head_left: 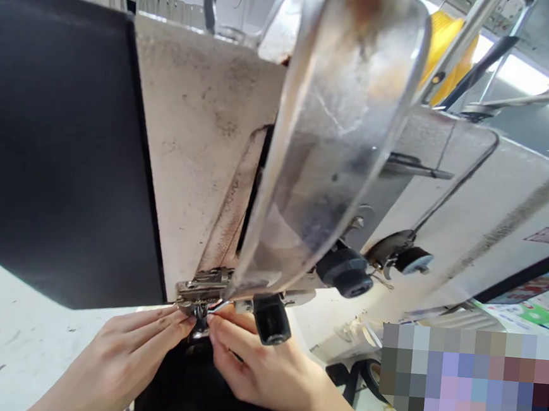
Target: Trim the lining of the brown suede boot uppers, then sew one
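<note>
- The presser foot of an industrial sewing machine is a small, shiny metal piece, low at the middle of the view, under the machine's head.
- Black fabric lies dark and matte beneath the foot and runs down toward the lower edge between the two wrists.
- The left hand lies flat on the cloth, fingers stretched long and close together, their tips touching the foot's left side; it grips nothing that can be seen.
- The right hand has its fingers bent, with the tips pressed at the foot's right side; whether it pinches thread or cloth cannot be told.
- A black knurled knob hangs just above the right hand's knuckles.
- A curved clear plastic guard, scratched and stained brown, arches over the needle area.
- The machine's head is cream-painted metal, grimy and speckled with dark marks.
- Round black tension dials sit on the machine's right flank.
- A yellow thread cone stands behind, upper right.
- The white table is scuffed.
</note>
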`<move>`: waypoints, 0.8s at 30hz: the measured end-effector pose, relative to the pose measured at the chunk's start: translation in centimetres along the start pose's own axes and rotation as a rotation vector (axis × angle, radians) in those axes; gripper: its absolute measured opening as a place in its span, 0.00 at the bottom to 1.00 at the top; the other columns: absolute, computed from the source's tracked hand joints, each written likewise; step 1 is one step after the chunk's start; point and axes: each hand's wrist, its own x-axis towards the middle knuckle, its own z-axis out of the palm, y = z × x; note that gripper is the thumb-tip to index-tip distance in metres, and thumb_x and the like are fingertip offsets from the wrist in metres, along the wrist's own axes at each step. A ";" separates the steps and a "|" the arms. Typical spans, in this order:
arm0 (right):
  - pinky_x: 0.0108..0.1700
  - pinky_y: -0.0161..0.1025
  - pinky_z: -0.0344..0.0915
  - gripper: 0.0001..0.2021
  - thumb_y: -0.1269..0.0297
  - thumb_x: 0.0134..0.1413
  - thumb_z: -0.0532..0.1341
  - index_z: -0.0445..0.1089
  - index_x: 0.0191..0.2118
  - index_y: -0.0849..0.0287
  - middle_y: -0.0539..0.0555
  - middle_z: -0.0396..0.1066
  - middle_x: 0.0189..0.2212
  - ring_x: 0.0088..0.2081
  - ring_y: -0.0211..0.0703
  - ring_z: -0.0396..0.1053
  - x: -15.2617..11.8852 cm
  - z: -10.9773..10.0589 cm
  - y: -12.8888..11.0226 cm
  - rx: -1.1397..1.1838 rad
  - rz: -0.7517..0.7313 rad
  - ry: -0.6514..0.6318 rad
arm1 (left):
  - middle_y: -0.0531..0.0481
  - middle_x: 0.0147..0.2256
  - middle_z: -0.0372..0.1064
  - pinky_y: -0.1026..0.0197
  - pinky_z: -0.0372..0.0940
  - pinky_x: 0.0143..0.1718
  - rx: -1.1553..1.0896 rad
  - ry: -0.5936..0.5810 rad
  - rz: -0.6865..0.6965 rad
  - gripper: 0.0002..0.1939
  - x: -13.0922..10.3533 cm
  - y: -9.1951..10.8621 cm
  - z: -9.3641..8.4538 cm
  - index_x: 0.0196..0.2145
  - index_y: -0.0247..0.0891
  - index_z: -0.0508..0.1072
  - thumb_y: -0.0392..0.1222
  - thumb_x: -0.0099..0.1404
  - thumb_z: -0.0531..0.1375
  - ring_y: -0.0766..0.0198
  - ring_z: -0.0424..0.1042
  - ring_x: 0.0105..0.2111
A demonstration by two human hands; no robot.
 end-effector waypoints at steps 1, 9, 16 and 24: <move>0.41 0.31 0.73 0.09 0.74 0.60 0.57 0.73 0.40 0.58 0.55 0.78 0.39 0.36 0.38 0.76 0.0 0.0 0.0 0.005 0.001 0.003 | 0.48 0.39 0.80 0.73 0.63 0.56 0.001 0.001 -0.006 0.10 0.0 0.0 0.0 0.47 0.33 0.69 0.35 0.73 0.51 0.71 0.78 0.44; 0.44 0.34 0.72 0.08 0.72 0.60 0.59 0.73 0.44 0.58 0.55 0.78 0.39 0.37 0.40 0.77 -0.4 0.2 -0.3 -0.092 0.031 0.036 | 0.52 0.39 0.80 0.76 0.66 0.51 -0.083 0.005 -0.129 0.12 0.6 0.6 -0.1 0.44 0.38 0.71 0.41 0.75 0.49 0.71 0.80 0.39; 0.41 0.32 0.73 0.06 0.71 0.60 0.59 0.73 0.41 0.58 0.55 0.78 0.38 0.36 0.39 0.77 0.0 0.4 -0.1 -0.075 0.055 0.002 | 0.54 0.36 0.80 0.79 0.66 0.48 -0.106 0.023 -0.149 0.11 1.8 0.9 -0.4 0.41 0.39 0.69 0.38 0.75 0.47 0.74 0.80 0.36; 0.41 0.36 0.73 0.11 0.62 0.62 0.61 0.73 0.49 0.53 0.53 0.79 0.42 0.37 0.42 0.77 -1.1 -2.4 -2.1 -0.086 0.055 -0.020 | 0.58 0.41 0.79 0.77 0.69 0.44 -0.068 -0.004 -0.402 0.08 -1.4 0.5 0.0 0.45 0.46 0.73 0.44 0.71 0.55 0.73 0.80 0.38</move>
